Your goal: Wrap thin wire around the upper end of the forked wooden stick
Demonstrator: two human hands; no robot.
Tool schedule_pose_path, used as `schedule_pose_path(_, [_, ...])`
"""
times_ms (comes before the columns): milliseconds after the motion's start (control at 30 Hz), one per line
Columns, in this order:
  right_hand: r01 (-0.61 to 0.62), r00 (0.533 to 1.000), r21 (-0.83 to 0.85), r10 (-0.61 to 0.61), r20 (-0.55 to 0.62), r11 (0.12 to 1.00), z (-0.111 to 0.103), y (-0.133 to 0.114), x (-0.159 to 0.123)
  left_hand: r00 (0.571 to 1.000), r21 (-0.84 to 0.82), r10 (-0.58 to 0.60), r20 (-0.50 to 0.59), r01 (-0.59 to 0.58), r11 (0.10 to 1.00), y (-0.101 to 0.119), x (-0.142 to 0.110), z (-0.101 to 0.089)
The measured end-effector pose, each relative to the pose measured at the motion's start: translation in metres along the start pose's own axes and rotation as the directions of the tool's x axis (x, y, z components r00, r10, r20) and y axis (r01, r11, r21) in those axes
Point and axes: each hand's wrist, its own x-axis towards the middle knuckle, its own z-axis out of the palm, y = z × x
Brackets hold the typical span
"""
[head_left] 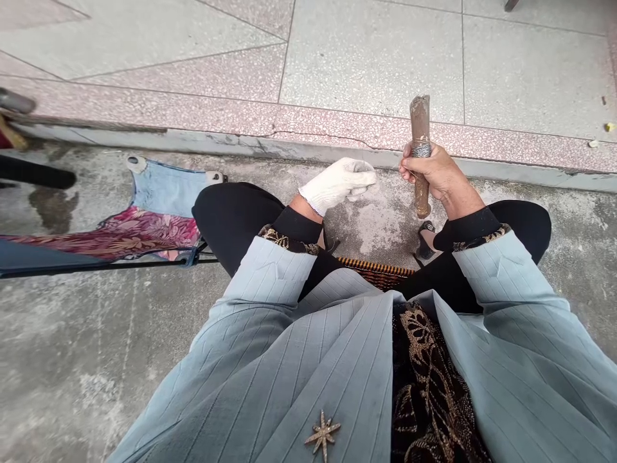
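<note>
The person's right hand (438, 172) has its grip closed around a brown stick (421, 122) bound with wire (421, 150), the stick seen across the front edge of the pink tiled step (332, 119). Level with it and just apart, the left hand (340, 184), in a white glove, curves its fingers in narrowly, though whether they pinch anything cannot be told. Toward the left, near the step's edge, flowered cloth (149, 228) stretches over the concrete floor (159, 360).

Bright diffuse light, faint soft shadows, concrete ground (53, 360) smeared at left, sleeves (245, 321) stretched toward lower corners
</note>
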Motion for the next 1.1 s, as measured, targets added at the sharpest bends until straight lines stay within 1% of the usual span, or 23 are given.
schedule_pose_path(100, [-0.024, 1.000, -0.077, 0.023, -0.006, 0.997, 0.000, 0.002, 0.002, 1.000, -0.027, -0.005, 0.004, 0.005, 1.000, -0.001, 0.000, -0.001])
schedule_pose_path(167, [-0.028, 1.000, -0.136, 0.027, -0.010, 0.990, 0.001, 0.002, 0.001, 1.000, -0.043, -0.008, -0.015, 0.007, 0.999, -0.001, 0.001, -0.001])
schedule_pose_path(300, [-0.007, 1.000, -0.313, 0.013, 0.019, 0.950, 0.002, -0.002, -0.002, 0.999, -0.073, -0.014, -0.045, 0.011, 0.997, -0.003, 0.003, -0.001])
schedule_pose_path(367, [0.016, 0.997, -0.439, 0.017, 0.070, 0.898, 0.000, -0.004, -0.004, 0.999, -0.054, -0.019, -0.030, 0.017, 0.998, -0.004, 0.005, -0.002])
schedule_pose_path(433, [0.024, 0.989, -0.569, 0.063, 0.133, 0.822, -0.003, -0.004, -0.004, 1.000, -0.005, -0.016, -0.014, 0.016, 1.000, -0.006, 0.006, -0.002])
schedule_pose_path(500, [0.016, 0.967, -0.672, 0.160, 0.200, 0.740, -0.006, -0.005, -0.005, 1.000, 0.067, -0.016, -0.004, 0.016, 0.998, -0.009, 0.007, -0.003])
schedule_pose_path(567, [0.007, 0.930, -0.747, 0.270, 0.248, 0.664, -0.009, -0.007, -0.005, 1.000, 0.167, -0.025, 0.005, 0.024, 0.986, -0.012, 0.009, -0.003])
schedule_pose_path(633, [-0.002, 0.899, -0.811, 0.356, 0.254, 0.585, -0.011, -0.010, -0.004, 0.999, 0.289, -0.029, 0.021, 0.022, 0.957, -0.014, 0.010, -0.003])
schedule_pose_path(700, [-0.018, 0.877, -0.870, 0.426, 0.224, 0.493, -0.012, -0.012, -0.002, 0.999, 0.429, -0.017, 0.038, -0.001, 0.903, -0.015, 0.012, -0.002])
schedule_pose_path(733, [-0.024, 0.863, -0.895, 0.460, 0.207, 0.446, -0.012, -0.012, 0.000, 0.999, 0.505, -0.005, 0.048, -0.020, 0.863, -0.016, 0.013, -0.002])
schedule_pose_path(800, [-0.010, 0.828, -0.932, 0.526, 0.195, 0.361, -0.011, -0.010, 0.002, 0.997, 0.662, 0.018, 0.070, -0.060, 0.747, -0.017, 0.015, 0.001])
schedule_pose_path(833, [0.017, 0.808, -0.947, 0.554, 0.202, 0.321, -0.010, -0.009, 0.003, 0.996, 0.732, 0.027, 0.086, -0.082, 0.677, -0.017, 0.016, 0.003])
schedule_pose_path(900, [0.109, 0.771, -0.966, 0.594, 0.231, 0.235, -0.006, -0.005, 0.003, 0.990, 0.841, 0.042, 0.135, -0.137, 0.524, -0.020, 0.017, 0.010])
schedule_pose_path(967, [0.208, 0.739, -0.969, 0.627, 0.246, 0.134, 0.000, -0.002, 0.001, 0.981, 0.903, 0.046, 0.187, -0.190, 0.386, -0.026, 0.018, 0.019])
schedule_pose_path(1000, [0.245, 0.725, -0.965, 0.642, 0.247, 0.095, 0.003, 0.000, 0.000, 0.977, 0.917, 0.049, 0.209, -0.213, 0.336, -0.029, 0.019, 0.023])
schedule_pose_path(1033, [0.273, 0.710, -0.959, 0.658, 0.251, 0.071, 0.006, 0.001, -0.001, 0.973, 0.924, 0.055, 0.224, -0.230, 0.306, -0.033, 0.020, 0.027])
schedule_pose_path(1067, [0.290, 0.696, -0.955, 0.671, 0.256, 0.064, 0.008, 0.002, -0.002, 0.971, 0.925, 0.065, 0.228, -0.237, 0.298, -0.038, 0.021, 0.030])
schedule_pose_path(1100, [0.294, 0.688, -0.953, 0.678, 0.260, 0.066, 0.009, 0.003, -0.002, 0.971, 0.920, 0.076, 0.226, -0.238, 0.312, -0.043, 0.023, 0.033])
